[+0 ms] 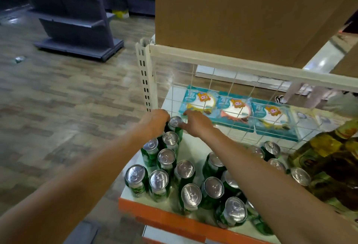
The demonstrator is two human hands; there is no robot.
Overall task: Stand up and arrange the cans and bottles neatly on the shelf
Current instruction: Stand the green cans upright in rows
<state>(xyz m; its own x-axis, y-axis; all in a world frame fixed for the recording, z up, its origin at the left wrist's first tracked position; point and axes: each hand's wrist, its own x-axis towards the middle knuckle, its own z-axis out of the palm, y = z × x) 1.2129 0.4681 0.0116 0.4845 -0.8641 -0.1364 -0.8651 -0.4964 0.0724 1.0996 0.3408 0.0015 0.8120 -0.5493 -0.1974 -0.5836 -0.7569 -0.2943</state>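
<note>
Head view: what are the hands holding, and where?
The rearmost green can: the left hand grips its upper left side, the right hand touches its right side by the rim; whether that hand grips cannot be told.

1 head-worn wide-angle view, facing forward and down, close above the shelf [190,147], aisle floor [58,98] at left
</note>
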